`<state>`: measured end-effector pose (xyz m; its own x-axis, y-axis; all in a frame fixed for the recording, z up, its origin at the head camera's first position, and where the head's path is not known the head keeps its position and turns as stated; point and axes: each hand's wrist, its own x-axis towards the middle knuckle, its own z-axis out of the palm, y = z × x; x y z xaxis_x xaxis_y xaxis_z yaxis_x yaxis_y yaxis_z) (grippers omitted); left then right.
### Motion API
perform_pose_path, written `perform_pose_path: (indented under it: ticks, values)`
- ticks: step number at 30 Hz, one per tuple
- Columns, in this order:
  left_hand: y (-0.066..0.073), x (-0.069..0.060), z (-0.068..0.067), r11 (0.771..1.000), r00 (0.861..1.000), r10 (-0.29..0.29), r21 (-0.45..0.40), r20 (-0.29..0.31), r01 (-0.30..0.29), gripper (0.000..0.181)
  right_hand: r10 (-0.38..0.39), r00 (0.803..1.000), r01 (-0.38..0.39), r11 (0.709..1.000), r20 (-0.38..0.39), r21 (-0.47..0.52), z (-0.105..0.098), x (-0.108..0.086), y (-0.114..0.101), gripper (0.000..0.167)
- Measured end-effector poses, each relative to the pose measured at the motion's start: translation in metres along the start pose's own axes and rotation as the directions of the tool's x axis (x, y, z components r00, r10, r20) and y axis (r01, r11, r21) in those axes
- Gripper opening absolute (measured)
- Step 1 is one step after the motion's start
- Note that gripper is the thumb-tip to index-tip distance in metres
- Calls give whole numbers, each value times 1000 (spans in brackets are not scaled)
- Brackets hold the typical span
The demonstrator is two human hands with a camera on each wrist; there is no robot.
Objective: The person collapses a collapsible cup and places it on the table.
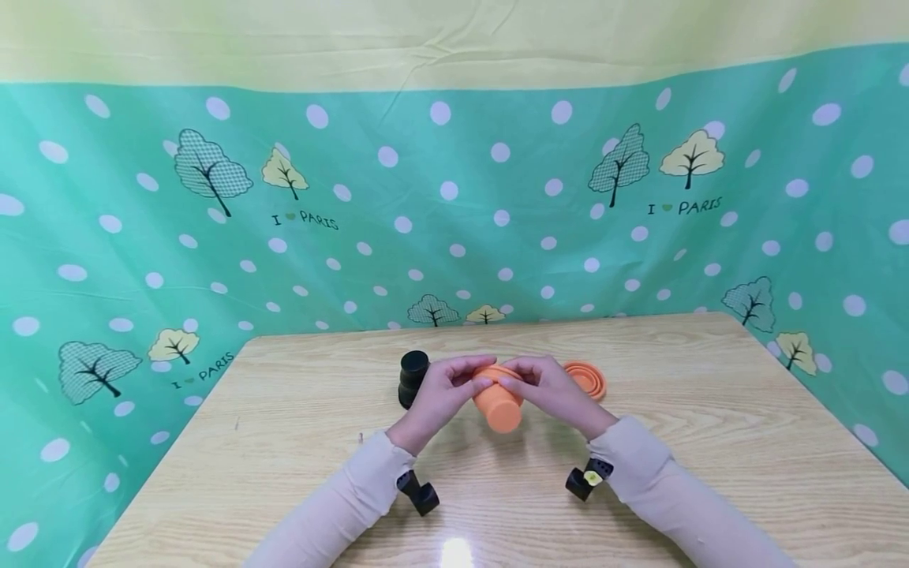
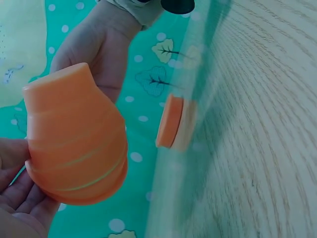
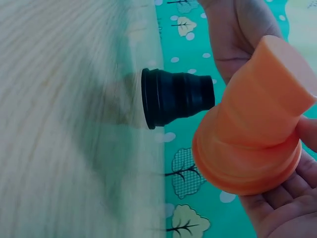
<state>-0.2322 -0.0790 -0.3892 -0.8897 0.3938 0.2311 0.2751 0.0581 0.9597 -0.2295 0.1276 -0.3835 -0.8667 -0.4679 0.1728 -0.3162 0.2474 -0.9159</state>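
An orange ribbed cup (image 1: 499,398) is held above the table between both hands, its narrow closed end tilted down toward the camera. The left hand (image 1: 446,389) grips its rim from the left, thumb on the near side. From the other side the right hand (image 1: 550,386) pinches the rim, its thumb close to the left one. In the left wrist view the cup (image 2: 77,139) is extended, with the left hand (image 2: 22,193) at its wide end. The right wrist view shows the cup (image 3: 255,124) with the right hand (image 3: 285,203) around its wide end.
A black ribbed cup (image 1: 413,379) stands narrow end up behind the left hand. Behind the right forearm lies a flat orange ringed piece (image 1: 585,380). A wooden table (image 1: 298,442) extends to a green dotted curtain (image 1: 398,197).
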Motion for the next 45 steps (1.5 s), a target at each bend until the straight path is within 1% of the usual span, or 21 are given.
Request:
perform_pose_path:
  ticks: [3, 7, 13, 16, 21, 26, 29, 37, 40, 45]
  values:
    - [0, 0, 1, 1000, 1000, 0, 5, -4, 0, 37, 5, 1000, -5, 1000, -14, 4, 1, -1, 3, 29]
    - [2, -1, 2, 1000, 1000, -15, -14, -10, 15, 36, -8, 1000, 9, 1000, -23, 16, 2, -1, 6, 29]
    - [4, -1, 2, 998, 999, -37, -49, -23, 36, 38, -9, 999, 11, 999, -47, 45, 2, -1, 4, 30]
    - [3, 0, 2, 997, 998, -53, -62, -36, 51, 39, -5, 997, 10, 997, -71, 74, 2, -1, 3, 29]
    - [0, 2, 1, 994, 996, -81, -82, -35, 78, 39, -2, 994, 17, 990, -108, 137, 1, -2, 3, 30]
    - [-2, 2, 1, 991, 996, -83, -104, -27, 80, 40, 7, 989, 20, 983, -146, 181, 1, -2, 3, 31]
    - [-3, 2, 0, 990, 996, -86, -111, -24, 83, 39, 8, 989, 21, 981, -146, 195, 1, -1, 4, 33]
    - [-3, 3, 0, 996, 999, -33, -89, -31, 30, 39, 15, 990, 15, 976, -139, 218, 0, -1, 4, 34]
    - [-1, 2, 1, 996, 999, -27, -86, -28, 24, 37, 19, 989, 14, 976, -143, 220, 0, -1, 5, 34]
    - [19, -3, 5, 998, 999, -44, -57, -26, 42, 34, 12, 988, 22, 975, -152, 222, 0, 0, 5, 32]
